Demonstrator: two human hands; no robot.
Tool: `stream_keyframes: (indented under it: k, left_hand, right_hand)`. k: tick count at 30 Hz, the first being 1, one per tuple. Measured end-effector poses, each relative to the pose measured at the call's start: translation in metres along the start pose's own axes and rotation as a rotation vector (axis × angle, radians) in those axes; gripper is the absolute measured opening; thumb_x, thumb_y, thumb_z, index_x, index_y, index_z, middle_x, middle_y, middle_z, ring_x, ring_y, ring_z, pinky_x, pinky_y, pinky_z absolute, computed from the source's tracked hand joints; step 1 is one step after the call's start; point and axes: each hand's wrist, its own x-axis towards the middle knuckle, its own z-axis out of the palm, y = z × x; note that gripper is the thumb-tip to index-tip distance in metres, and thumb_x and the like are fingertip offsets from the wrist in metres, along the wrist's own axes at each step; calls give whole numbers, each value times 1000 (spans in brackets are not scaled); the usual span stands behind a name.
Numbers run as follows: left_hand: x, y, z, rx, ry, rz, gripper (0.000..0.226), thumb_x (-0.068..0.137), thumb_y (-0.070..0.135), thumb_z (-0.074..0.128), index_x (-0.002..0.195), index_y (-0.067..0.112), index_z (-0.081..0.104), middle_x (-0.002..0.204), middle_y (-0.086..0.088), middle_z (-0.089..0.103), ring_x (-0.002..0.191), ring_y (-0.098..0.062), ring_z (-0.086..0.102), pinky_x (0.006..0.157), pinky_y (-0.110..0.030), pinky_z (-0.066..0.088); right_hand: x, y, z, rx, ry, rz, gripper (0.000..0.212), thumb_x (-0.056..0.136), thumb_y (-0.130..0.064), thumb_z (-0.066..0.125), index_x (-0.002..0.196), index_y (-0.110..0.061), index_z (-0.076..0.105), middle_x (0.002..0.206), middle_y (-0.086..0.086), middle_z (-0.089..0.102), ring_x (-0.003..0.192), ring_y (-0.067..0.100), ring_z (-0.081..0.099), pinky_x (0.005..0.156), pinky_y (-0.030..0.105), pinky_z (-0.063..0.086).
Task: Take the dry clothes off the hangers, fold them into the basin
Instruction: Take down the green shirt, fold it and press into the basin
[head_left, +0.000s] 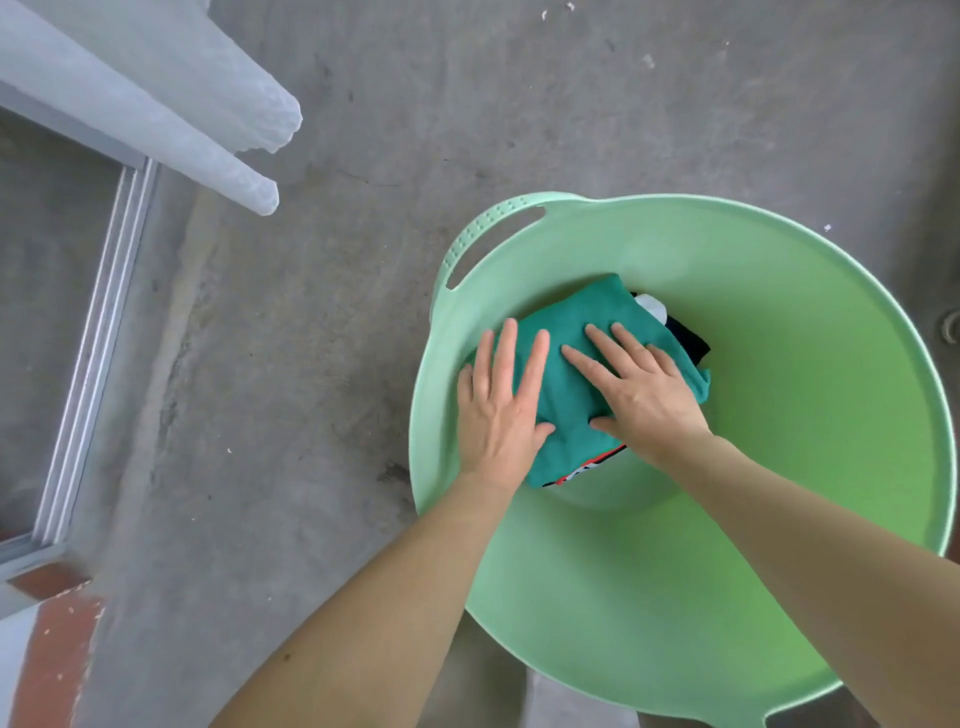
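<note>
A folded teal garment (582, 312) lay inside the pale green basin (779, 244), toward its left wall and on top of a small stack. A black piece (688, 338) and a white one (652, 306) peeked out beneath it at the far edge. Both hands were flat on the teal fabric, gripping nothing. The left hand (498, 405) had straight fingers pressing the near-left part, with its outer edge close to the basin wall. The right hand (644, 395) was spread over the middle. By that showing, at least three items were off their hangers and folded into the basin, and the step in hand looked like smoothing the newest one down. No hangers or clothesline were in view, so what remained to be brought in could not be judged. Pale fabric (208, 104) hung at the upper left above the concrete floor (363, 156). As for writing, a red, white and black printed strip (587, 470) showed at the garment's near edge, possibly lettering, but too cropped to read.
</note>
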Motion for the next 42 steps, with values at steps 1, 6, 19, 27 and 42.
stream_keyframes:
  k: [1, 6, 19, 27, 42]
  left_hand:
    - [4, 1, 4, 21, -78, 37, 122, 54, 56, 82, 152, 22, 16, 158, -11, 18, 144, -33, 20, 107, -55, 34]
    - [14, 11, 35, -114, -434, -167, 124, 66, 67, 69, 148, 34, -18, 160, -10, -7, 147, -28, 2, 104, -52, 38]
    - [19, 15, 17, 11, -541, -223, 128, 69, 68, 67, 142, 32, -32, 159, -4, -15, 148, -25, -3, 102, -41, 42]
    - [-9, 13, -83, -45, -525, -245, 112, 78, 44, 73, 151, 26, -10, 160, -3, -7, 146, -25, 9, 96, -37, 45]
    - [-71, -15, -374, -269, -344, -356, 15, 92, 25, 51, 100, 19, 62, 109, -4, 65, 101, -29, 60, 82, -34, 49]
  right_hand:
    - [2, 4, 4, -29, -57, 46, 97, 81, -41, 69, 149, -41, 0, 160, -7, -3, 148, 21, 0, 118, 42, 14]
    - [13, 18, 18, -94, -183, 170, 108, 83, -43, 66, 143, -44, -24, 157, -9, -20, 148, 23, -6, 119, 44, 12]
    - [5, 13, 5, -88, -217, 228, 100, 89, -12, 56, 145, -44, -21, 158, -2, -18, 148, 24, -5, 119, 46, 13]
    - [-59, -7, -61, 150, -83, 319, 91, 81, 7, 49, 150, -38, 10, 159, -1, 6, 142, 28, 18, 99, 38, 43]
    - [-173, -114, -299, 446, -61, 103, 31, 88, -11, 53, 112, -22, 68, 106, -3, 70, 98, 17, 63, 94, 26, 45]
